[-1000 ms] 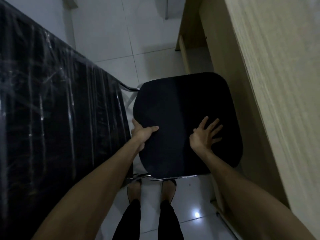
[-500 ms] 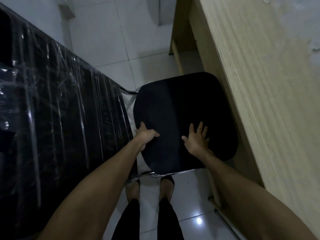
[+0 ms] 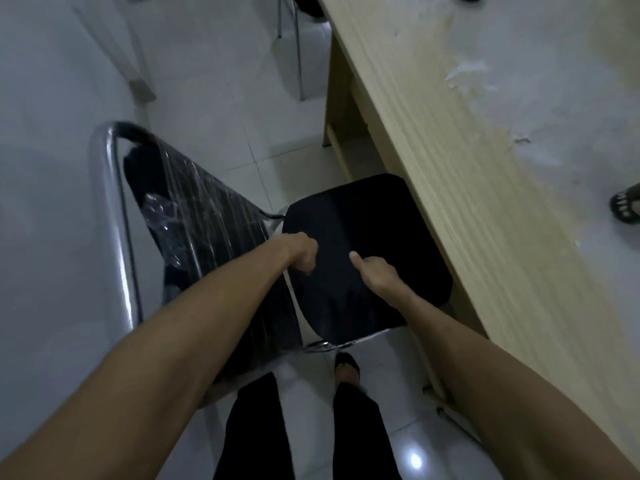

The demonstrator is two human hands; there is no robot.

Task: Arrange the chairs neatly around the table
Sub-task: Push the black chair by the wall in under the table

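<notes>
A chair with a black padded seat (image 3: 374, 216) stands beside the long wooden table (image 3: 450, 174), the seat's right edge tucked just under the table's edge. Its black backrest (image 3: 201, 220), wrapped in clear plastic inside a chrome frame (image 3: 107, 188), rises on my left. My left hand (image 3: 301, 252) is closed around the seat's left edge. On top of the seat rests my right hand (image 3: 379, 275), one finger stretched forward, gripping nothing.
The table leg panel (image 3: 334, 109) stands on the white tiled floor ahead. Chrome legs of another chair (image 3: 298, 50) show at the top. My own legs and feet (image 3: 346, 372) are right behind the chair. A sandalled foot (image 3: 625, 209) shows at the right edge.
The view has pulled up and back, bringing the chrome frame into sight. My right hand's spread fingers have drawn together. The left hand keeps its grip on the seat edge.
</notes>
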